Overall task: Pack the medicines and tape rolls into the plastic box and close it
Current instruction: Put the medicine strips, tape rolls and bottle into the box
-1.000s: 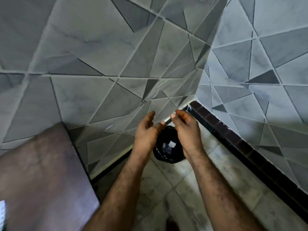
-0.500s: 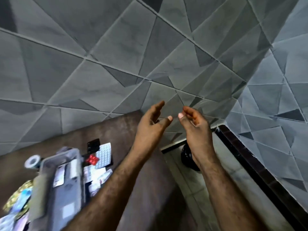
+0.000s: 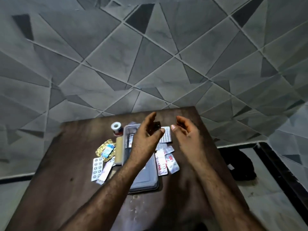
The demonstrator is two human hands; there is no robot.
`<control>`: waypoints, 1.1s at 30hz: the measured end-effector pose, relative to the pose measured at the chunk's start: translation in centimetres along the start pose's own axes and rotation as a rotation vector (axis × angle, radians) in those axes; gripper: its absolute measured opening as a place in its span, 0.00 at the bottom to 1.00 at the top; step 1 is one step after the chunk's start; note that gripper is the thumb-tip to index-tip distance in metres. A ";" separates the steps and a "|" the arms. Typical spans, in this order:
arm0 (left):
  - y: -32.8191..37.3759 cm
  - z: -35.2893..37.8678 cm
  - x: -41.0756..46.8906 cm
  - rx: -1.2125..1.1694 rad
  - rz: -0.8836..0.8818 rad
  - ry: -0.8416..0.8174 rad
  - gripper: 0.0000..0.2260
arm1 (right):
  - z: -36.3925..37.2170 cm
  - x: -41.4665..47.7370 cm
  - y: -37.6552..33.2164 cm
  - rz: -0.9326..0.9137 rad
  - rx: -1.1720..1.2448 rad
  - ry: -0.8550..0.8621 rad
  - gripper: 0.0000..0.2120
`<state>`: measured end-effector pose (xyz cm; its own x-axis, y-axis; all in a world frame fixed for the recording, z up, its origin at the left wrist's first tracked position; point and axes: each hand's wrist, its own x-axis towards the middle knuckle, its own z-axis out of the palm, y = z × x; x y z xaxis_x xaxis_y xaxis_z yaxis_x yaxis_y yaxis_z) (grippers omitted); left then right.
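A grey plastic box (image 3: 145, 179) lies on the dark wooden table (image 3: 66, 164), partly hidden by my left forearm. Blister strips (image 3: 97, 166) lie to its left, and more pill strips (image 3: 166, 161) to its right. A white tape roll (image 3: 115, 126) stands on a red one behind the box's left corner. A tan roll (image 3: 118, 150) lies along the box's left side. A gold foil pack (image 3: 105, 147) sits further left. My left hand (image 3: 146, 135) and right hand (image 3: 186, 135) hover above the box, palms facing, fingers relaxed, holding nothing.
A black bag (image 3: 240, 164) sits on the tiled floor right of the table. A dark skirting band (image 3: 283, 172) runs along the right wall. Grey geometric tiles cover the walls behind.
The view has swung left from the floor corner and black bag to the table. Both hands stay raised and empty, now above the box and medicines.
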<state>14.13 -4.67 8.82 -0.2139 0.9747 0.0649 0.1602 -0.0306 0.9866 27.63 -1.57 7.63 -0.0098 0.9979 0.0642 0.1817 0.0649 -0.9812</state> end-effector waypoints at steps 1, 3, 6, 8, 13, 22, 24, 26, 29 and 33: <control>-0.3 -1.3 -0.3 0.010 -0.004 0.024 0.26 | 1.2 -0.4 0.0 0.003 -0.016 -0.017 0.18; -1.1 -3.1 -0.7 0.037 -0.011 0.059 0.26 | 2.8 -1.0 -0.1 0.002 -0.040 -0.057 0.15; -2.5 -5.0 -1.2 0.057 -0.032 0.100 0.27 | 4.8 -1.5 0.0 -0.016 -0.078 -0.109 0.14; -3.2 -5.5 -1.5 0.083 -0.053 0.124 0.28 | 5.7 -1.6 0.6 -0.011 -0.108 -0.133 0.13; -5.3 -5.7 -1.6 0.095 -0.141 0.138 0.30 | 7.0 -1.4 2.2 0.028 -0.179 -0.157 0.17; -9.4 -5.3 0.0 0.142 -0.234 0.125 0.29 | 7.9 0.3 5.4 0.075 -0.232 -0.240 0.20; -10.3 -5.1 0.2 0.153 -0.272 0.118 0.28 | 8.2 0.4 6.5 0.095 -0.244 -0.255 0.22; -11.1 -5.1 0.1 0.159 -0.297 0.116 0.28 | 8.4 0.5 7.2 0.118 -0.275 -0.281 0.21; -12.1 -5.4 0.1 0.171 -0.325 0.100 0.28 | 8.5 0.7 8.5 0.133 -0.329 -0.292 0.20; -13.2 -6.4 0.2 0.245 -0.319 0.135 0.25 | 8.7 1.4 10.1 0.150 -0.383 -0.252 0.18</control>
<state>5.85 -5.50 -3.21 -0.4114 0.8885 -0.2032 0.2866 0.3378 0.8965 20.93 0.47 -3.77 -0.1846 0.9687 -0.1657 0.5483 -0.0384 -0.8354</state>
